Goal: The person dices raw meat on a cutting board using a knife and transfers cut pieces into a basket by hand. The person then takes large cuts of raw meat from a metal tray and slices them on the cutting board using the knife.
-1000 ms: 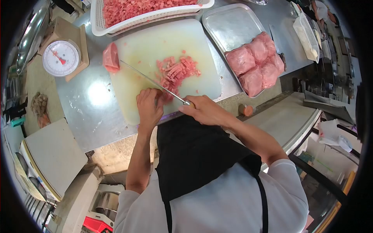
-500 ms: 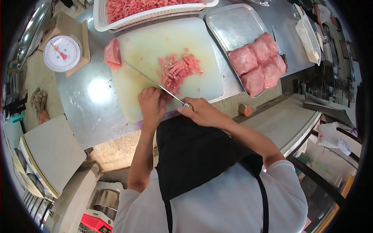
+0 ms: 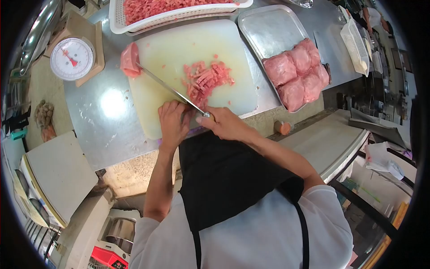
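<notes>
My right hand (image 3: pixel 227 123) is closed around the handle of a long knife (image 3: pixel 168 87). Its blade slants to the far left over the white cutting board (image 3: pixel 150 107), passing in front of my left fingertips. My left hand (image 3: pixel 174 123) has its fingers curled and pressed down on raw meat at the board's near edge, most of it hidden by the hand and knife. Just beyond the blade lies a pile of cut raw meat (image 3: pixel 208 81) in strips and small cubes. A larger chunk of raw meat (image 3: pixel 130 61) sits at the board's left edge, by the knife tip.
A white basket (image 3: pixel 179 22) of diced meat stands behind the board. To the right, a metal tray (image 3: pixel 264 22) holds several large meat pieces (image 3: pixel 295 74). A dial scale (image 3: pixel 71 59) is at the left. Further right stands another white basket (image 3: pixel 355 48).
The knife handle and my right hand have shifted slightly left and away from my body. My left hand stays almost in place, fingers still curled.
</notes>
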Motion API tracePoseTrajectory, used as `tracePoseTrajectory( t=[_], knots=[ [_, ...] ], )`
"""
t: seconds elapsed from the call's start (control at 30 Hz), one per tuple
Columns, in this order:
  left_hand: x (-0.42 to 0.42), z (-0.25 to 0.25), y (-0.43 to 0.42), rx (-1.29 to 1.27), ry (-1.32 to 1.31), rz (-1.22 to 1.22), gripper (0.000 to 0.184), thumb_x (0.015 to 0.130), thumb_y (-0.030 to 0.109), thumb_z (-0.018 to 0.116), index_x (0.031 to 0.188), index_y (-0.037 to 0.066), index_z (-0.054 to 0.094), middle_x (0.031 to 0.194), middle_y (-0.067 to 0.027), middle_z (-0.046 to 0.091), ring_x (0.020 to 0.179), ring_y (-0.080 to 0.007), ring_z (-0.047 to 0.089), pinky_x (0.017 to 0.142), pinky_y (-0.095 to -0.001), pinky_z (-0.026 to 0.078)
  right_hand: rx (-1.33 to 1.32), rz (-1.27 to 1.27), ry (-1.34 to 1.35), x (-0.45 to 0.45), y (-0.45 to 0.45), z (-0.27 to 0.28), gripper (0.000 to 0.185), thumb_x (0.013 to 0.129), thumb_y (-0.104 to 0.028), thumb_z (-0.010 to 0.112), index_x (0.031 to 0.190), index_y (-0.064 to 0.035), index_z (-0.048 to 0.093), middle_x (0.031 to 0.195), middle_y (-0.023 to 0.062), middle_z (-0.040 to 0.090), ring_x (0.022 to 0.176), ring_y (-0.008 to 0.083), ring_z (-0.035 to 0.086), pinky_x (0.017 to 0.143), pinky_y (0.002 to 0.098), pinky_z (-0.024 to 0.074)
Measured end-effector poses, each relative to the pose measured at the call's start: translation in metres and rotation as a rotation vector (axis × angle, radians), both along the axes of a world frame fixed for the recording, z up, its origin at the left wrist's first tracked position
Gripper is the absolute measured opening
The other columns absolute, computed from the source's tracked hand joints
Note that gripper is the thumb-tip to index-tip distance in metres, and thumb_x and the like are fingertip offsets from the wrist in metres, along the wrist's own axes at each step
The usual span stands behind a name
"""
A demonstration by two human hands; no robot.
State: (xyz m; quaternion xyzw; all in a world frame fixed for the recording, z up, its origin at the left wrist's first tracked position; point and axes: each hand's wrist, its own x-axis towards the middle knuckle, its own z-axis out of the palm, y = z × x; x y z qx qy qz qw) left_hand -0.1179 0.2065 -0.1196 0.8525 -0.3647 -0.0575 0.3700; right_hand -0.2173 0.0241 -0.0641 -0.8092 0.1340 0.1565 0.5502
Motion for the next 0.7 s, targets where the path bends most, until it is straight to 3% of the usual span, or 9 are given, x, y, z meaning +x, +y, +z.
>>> tracePoseTrajectory(
  t=[0.07,0.17,0.37,0.57,0.7],
  knots=[
    [0.001,0.003,0.002,-0.014,0.022,-0.013,0.02,0.076,0.003,0.072,0.095,0.008,0.069,0.094,-0.0073,0.062,0.098,-0.031,0.056,0.09,-0.0438,0.04,0.054,-0.007,0.079,0.012,-0.003,0.014,0.043,0.105,-0.039,0.061,0.104,0.0041,0.064,0.059,0.0095,0.056,0.051,0.0189,0.059,0.053,0.0382,0.0471],
    [-0.003,0.004,0.005,-0.033,0.066,-0.008,0.019,0.077,0.004,0.073,0.095,0.008,0.069,0.095,-0.0074,0.062,0.098,-0.0311,0.056,0.09,-0.0436,0.039,0.066,0.007,0.266,0.006,-0.006,0.042,0.05,0.102,-0.042,0.063,0.104,0.0074,0.066,0.078,0.0258,0.066,0.077,0.042,0.067,0.074,0.0491,0.0505],
    [-0.009,0.003,0.002,0.012,0.016,0.02,0.018,0.077,0.004,0.074,0.094,0.008,0.07,0.094,-0.0071,0.062,0.097,-0.0309,0.056,0.091,-0.0436,0.039,0.018,0.025,0.1,-0.004,-0.001,0.011,0.048,0.103,-0.041,0.062,0.102,0.0069,0.066,0.071,0.0214,0.063,0.069,0.0362,0.065,0.069,0.0478,0.05],
    [-0.011,0.005,0.007,0.0,0.022,0.021,0.018,0.076,0.002,0.074,0.092,0.008,0.07,0.094,-0.0072,0.061,0.098,-0.0312,0.056,0.091,-0.044,0.039,0.12,0.03,0.449,0.004,-0.009,0.051,0.048,0.104,-0.041,0.061,0.101,0.0067,0.065,0.068,0.0179,0.062,0.067,0.0289,0.065,0.068,0.047,0.0502],
    [-0.015,0.004,0.006,0.01,0.01,0.048,0.018,0.077,0.002,0.073,0.093,0.008,0.069,0.093,-0.0085,0.061,0.097,-0.0322,0.057,0.091,-0.0446,0.04,0.111,0.001,0.258,-0.011,0.0,0.02,0.048,0.104,-0.041,0.061,0.097,0.0059,0.063,0.072,0.0193,0.063,0.068,0.0336,0.065,0.069,0.0471,0.0502]
  ],
)
